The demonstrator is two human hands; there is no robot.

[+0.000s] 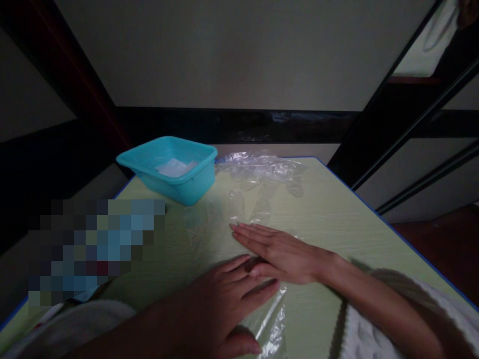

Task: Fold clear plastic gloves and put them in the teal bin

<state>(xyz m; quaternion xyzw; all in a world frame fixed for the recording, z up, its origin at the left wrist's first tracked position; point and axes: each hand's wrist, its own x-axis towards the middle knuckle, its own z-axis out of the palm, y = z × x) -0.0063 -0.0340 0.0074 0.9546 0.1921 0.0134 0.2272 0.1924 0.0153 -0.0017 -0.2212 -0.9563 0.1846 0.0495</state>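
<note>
A thin, clear plastic glove [236, 205] lies spread on the pale table, its finger shapes pointing away from me and its cuff end near me. My right hand [284, 254] rests flat across its middle, fingers stretched out to the left. Closer to me, my left hand [235, 304] lies palm down over the lower part, fingers apart, with its fingertips close to my right thumb. Both hands are open and hold nothing that I can see. They hide much of the glove.
At the back left stands a turquoise plastic basin [198, 182] with white paper-like pieces [174, 168] inside. Crumpled clear plastic [262, 167] lies at the table's far edge. A blurred-out item [101, 249] is at the left. The table [329, 214] has a blue edge; a wall is behind it.
</note>
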